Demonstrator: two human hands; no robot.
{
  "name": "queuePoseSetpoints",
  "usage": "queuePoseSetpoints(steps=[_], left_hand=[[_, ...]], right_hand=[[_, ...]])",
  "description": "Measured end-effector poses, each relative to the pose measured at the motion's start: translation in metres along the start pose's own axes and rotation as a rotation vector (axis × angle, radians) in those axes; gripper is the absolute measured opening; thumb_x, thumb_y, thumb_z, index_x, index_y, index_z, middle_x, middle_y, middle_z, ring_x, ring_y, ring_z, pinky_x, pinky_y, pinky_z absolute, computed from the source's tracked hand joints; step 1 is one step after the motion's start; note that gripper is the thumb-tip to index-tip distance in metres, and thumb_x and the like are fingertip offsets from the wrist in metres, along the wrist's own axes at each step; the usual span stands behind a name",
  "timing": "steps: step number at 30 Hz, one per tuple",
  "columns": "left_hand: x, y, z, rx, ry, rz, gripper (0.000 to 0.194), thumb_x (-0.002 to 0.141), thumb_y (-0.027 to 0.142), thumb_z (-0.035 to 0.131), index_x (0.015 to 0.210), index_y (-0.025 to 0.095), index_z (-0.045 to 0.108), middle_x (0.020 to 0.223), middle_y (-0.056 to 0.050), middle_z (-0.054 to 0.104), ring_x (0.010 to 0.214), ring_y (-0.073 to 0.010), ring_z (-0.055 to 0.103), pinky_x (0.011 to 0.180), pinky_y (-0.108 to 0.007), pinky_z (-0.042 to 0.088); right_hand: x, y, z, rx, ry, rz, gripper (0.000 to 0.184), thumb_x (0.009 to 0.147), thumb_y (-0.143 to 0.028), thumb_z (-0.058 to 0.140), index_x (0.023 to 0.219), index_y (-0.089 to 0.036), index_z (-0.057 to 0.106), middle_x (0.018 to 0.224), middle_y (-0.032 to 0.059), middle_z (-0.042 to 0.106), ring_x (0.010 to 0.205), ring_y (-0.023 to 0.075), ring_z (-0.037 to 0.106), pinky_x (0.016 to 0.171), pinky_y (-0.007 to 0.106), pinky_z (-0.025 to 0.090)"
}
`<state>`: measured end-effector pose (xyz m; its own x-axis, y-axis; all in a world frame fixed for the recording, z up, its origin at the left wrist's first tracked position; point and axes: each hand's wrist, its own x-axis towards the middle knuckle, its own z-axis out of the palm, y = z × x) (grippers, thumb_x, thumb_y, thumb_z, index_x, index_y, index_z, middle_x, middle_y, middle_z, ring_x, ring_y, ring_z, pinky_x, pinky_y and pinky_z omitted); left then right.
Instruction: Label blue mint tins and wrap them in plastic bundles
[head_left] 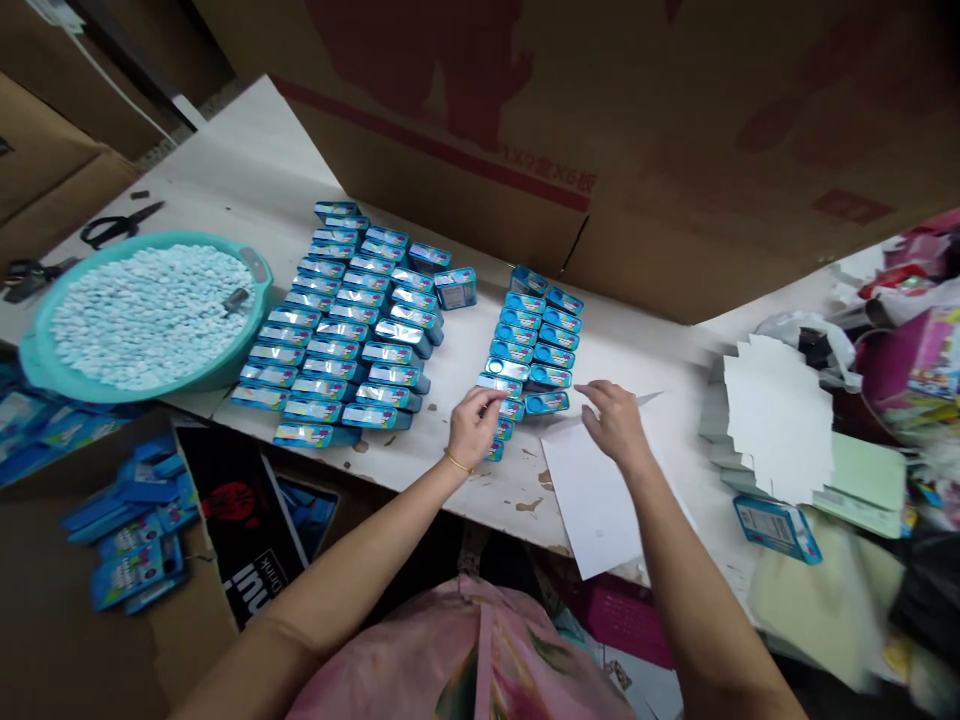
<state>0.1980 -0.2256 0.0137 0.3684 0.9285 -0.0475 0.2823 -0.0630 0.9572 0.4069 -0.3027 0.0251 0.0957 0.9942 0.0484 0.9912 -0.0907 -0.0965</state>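
Small blue boxes point(512, 351) stand on edge in two short columns before me; several have round recesses in their upward faces. My left hand point(472, 428), with a thin bracelet at the wrist, reaches over the near part of the left column. Its fingertips are pinched together at a box top, and anything between them is too small to tell. To the right of the columns hovers my right hand point(613, 418), thumb and forefinger apart, nothing visible between them. Its fingertips are near the closest box point(547, 403) of the right column. A white paper sheet point(592, 495) lies under and beside that hand.
Several rows of blue boxes point(337, 325) fill the table's left middle. A turquoise basin point(259, 300) holds small pale pieces and a scoop; black scissors point(120, 225) lie behind. A large carton point(637, 240) walls the back. White card stacks point(780, 420) and clutter stand right.
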Motion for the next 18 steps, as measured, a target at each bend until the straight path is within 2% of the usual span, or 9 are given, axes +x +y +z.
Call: queuePoseSetpoints(steps=[2, 4, 6, 8, 10, 12, 14, 16, 18], left_hand=[[-0.014, 0.012, 0.017, -0.050, -0.134, -0.013, 0.022, 0.077, 0.026, 0.048, 0.089, 0.020, 0.065, 0.092, -0.005, 0.063, 0.090, -0.0171, 0.056, 0.083, -0.028, 0.041], [-0.024, 0.017, 0.036, -0.062, -0.226, -0.062, 0.024, 0.075, 0.029, 0.050, 0.093, 0.020, 0.064, 0.100, -0.006, 0.063, 0.099, -0.0195, 0.053, 0.092, -0.031, 0.036], [-0.032, 0.015, 0.053, -0.043, -0.238, -0.138, 0.030, 0.073, 0.033, 0.053, 0.098, 0.020, 0.062, 0.110, -0.007, 0.059, 0.109, -0.0216, 0.048, 0.097, -0.033, 0.031], [-0.037, 0.008, 0.067, -0.029, -0.213, -0.245, 0.036, 0.070, 0.037, 0.056, 0.101, 0.019, 0.060, 0.115, -0.008, 0.056, 0.113, -0.0230, 0.044, 0.097, -0.033, 0.031], [-0.040, -0.002, 0.081, -0.054, -0.246, -0.384, 0.041, 0.063, 0.039, 0.063, 0.097, 0.018, 0.061, 0.108, -0.010, 0.060, 0.104, -0.0238, 0.051, 0.088, -0.031, 0.039], [-0.040, -0.013, 0.093, -0.151, -0.370, -0.524, 0.038, 0.056, 0.037, 0.069, 0.086, 0.015, 0.062, 0.085, -0.008, 0.066, 0.080, -0.0207, 0.059, 0.069, -0.028, 0.045], [-0.039, -0.022, 0.104, -0.288, -0.464, -0.608, 0.031, 0.052, 0.034, 0.071, 0.074, 0.014, 0.062, 0.061, -0.001, 0.061, 0.056, -0.0139, 0.056, 0.053, -0.024, 0.043], [-0.038, -0.027, 0.113, -0.390, -0.451, -0.618, 0.028, 0.052, 0.033, 0.070, 0.069, 0.013, 0.061, 0.051, 0.003, 0.055, 0.046, -0.0092, 0.049, 0.046, -0.021, 0.039], [-0.037, -0.026, 0.117, -0.422, -0.413, -0.585, 0.027, 0.053, 0.032, 0.069, 0.071, 0.013, 0.062, 0.051, 0.004, 0.054, 0.045, -0.0075, 0.046, 0.046, -0.020, 0.038]], right_hand=[[-0.019, 0.031, 0.001, -0.077, -0.026, -0.036, 0.029, 0.077, -0.018, 0.049, 0.105, -0.020, 0.056, 0.096, 0.0077, 0.058, 0.090, 0.0220, 0.048, 0.076, 0.036, 0.033], [-0.040, 0.049, 0.008, -0.145, -0.096, -0.099, 0.018, 0.077, -0.012, 0.048, 0.088, -0.018, 0.060, 0.080, 0.0069, 0.059, 0.081, 0.0205, 0.049, 0.072, 0.036, 0.032], [-0.063, 0.054, 0.017, -0.170, -0.100, -0.151, 0.019, 0.080, -0.009, 0.043, 0.075, -0.018, 0.060, 0.070, 0.0057, 0.057, 0.071, 0.0175, 0.048, 0.067, 0.033, 0.032], [-0.088, 0.053, 0.022, -0.172, 0.009, -0.172, 0.022, 0.084, -0.011, 0.039, 0.080, -0.018, 0.060, 0.075, 0.0064, 0.058, 0.070, 0.0162, 0.048, 0.063, 0.031, 0.031], [-0.111, 0.050, 0.022, -0.157, 0.130, -0.187, 0.023, 0.086, -0.015, 0.036, 0.091, -0.018, 0.059, 0.085, 0.0073, 0.060, 0.075, 0.0160, 0.048, 0.063, 0.031, 0.032], [-0.129, 0.050, 0.019, -0.132, 0.157, -0.203, 0.025, 0.087, -0.015, 0.035, 0.097, -0.019, 0.058, 0.089, 0.0073, 0.060, 0.079, 0.0161, 0.049, 0.065, 0.031, 0.033], [-0.137, 0.050, 0.013, -0.104, 0.071, -0.194, 0.025, 0.085, -0.015, 0.037, 0.101, -0.019, 0.057, 0.090, 0.0076, 0.060, 0.080, 0.0169, 0.049, 0.066, 0.031, 0.034], [-0.135, 0.049, 0.007, -0.043, -0.046, -0.175, 0.028, 0.084, -0.016, 0.040, 0.108, -0.019, 0.054, 0.095, 0.0080, 0.059, 0.083, 0.0182, 0.049, 0.068, 0.032, 0.036], [-0.123, 0.044, 0.003, 0.050, -0.098, -0.148, 0.033, 0.083, -0.020, 0.041, 0.116, -0.020, 0.049, 0.102, 0.0082, 0.056, 0.088, 0.0188, 0.048, 0.072, 0.032, 0.039]])
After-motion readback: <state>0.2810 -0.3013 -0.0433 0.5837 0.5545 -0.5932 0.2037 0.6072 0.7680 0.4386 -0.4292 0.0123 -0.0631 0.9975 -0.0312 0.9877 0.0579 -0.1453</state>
